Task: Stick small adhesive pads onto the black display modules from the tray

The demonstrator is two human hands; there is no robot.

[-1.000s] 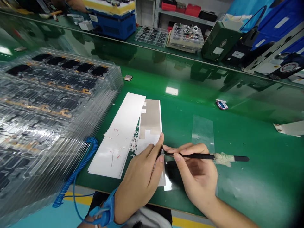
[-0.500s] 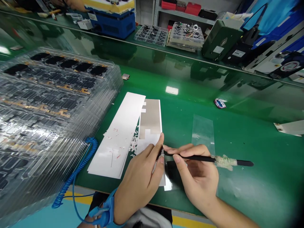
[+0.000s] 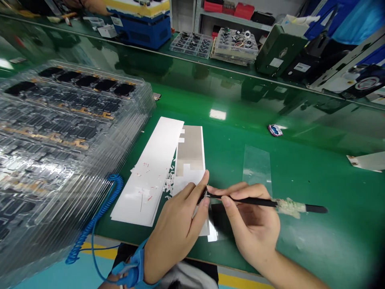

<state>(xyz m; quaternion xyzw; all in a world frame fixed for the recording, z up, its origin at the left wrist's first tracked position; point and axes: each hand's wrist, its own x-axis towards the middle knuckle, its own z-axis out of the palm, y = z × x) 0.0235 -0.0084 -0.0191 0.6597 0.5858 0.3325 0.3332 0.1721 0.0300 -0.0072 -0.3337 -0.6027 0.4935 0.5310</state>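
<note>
My left hand, a blue strap around its wrist, is closed, pinching a small dark part between thumb and index finger; most of the part is hidden. In my right hand is a pair of slim black tweezers, with pale tape wound near its rear end. Its tip meets the small part at my left fingertips. Under my hands lies a white backing sheet with a beige area. White strips lie to its left, dotted with tiny red and white scraps.
A tall stack of clear trays with dark parts fills the left side. A coiled blue cord runs along it. On the green bench lie a clear film and a small purple-edged item. Boxes and trays stand behind.
My right hand and the tweezers have shifted slightly to the right. My left hand stays almost in place, still pinching the small part.
</note>
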